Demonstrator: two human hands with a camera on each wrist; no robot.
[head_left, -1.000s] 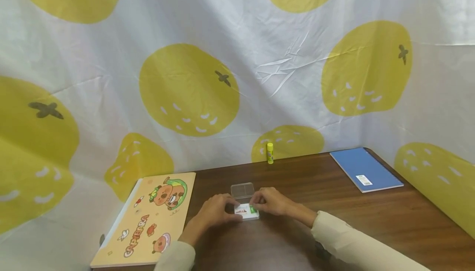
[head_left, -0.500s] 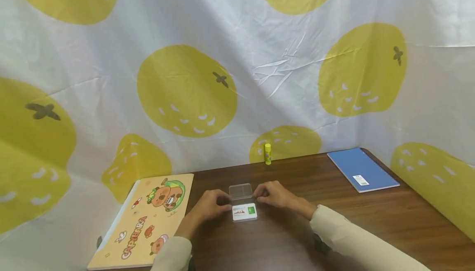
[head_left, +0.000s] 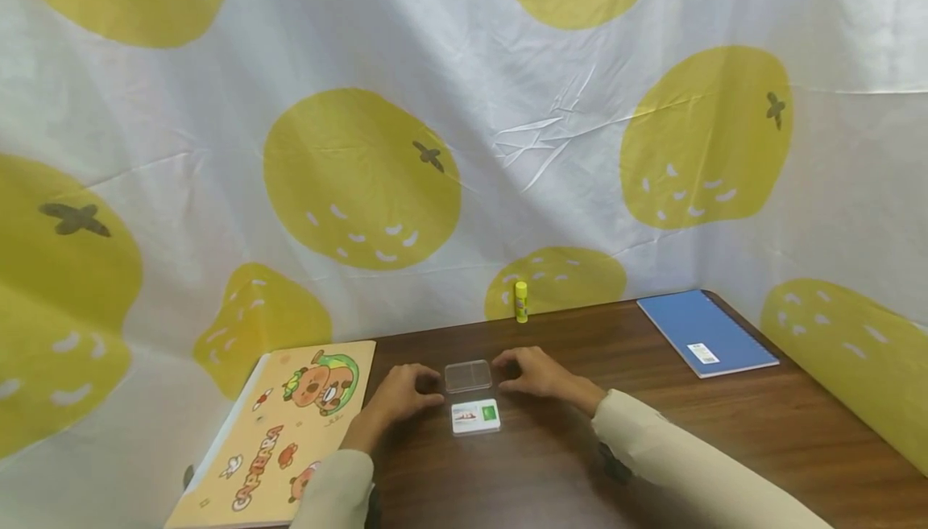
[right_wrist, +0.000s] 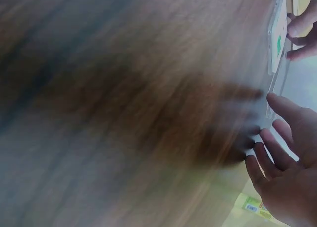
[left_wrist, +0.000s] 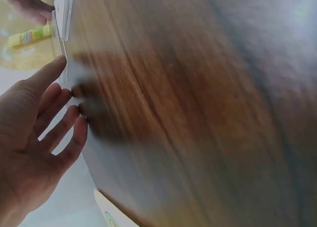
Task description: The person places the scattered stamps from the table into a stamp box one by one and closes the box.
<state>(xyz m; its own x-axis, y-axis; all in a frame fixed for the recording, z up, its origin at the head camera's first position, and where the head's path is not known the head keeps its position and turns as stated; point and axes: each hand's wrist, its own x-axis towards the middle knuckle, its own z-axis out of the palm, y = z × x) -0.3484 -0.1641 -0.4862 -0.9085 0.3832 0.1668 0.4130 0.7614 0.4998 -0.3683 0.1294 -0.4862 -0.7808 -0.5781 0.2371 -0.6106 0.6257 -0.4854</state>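
Note:
A small white flat box, with a red print and a green patch on its top, lies on the table in the head view. Just behind it lies a clear plastic lid. My left hand is at the lid's left side, its fingers relaxed and holding nothing. On the other side, my right hand has its thumb and fingers apart near the lid's right edge. Both wrist views show loosely spread fingers, with fingertips close over the wood on the left and fingertips likewise on the right.
A yellow glue stick stands upright at the table's back edge. To the left lies a large cream capybara-print folder, and a blue notebook lies at the back right. Behind the brown wooden table hangs a lemon-print curtain.
Both hands have let go of the white box and shifted away from the viewer, to either side of the clear lid. The box now lies fully uncovered by fingers.

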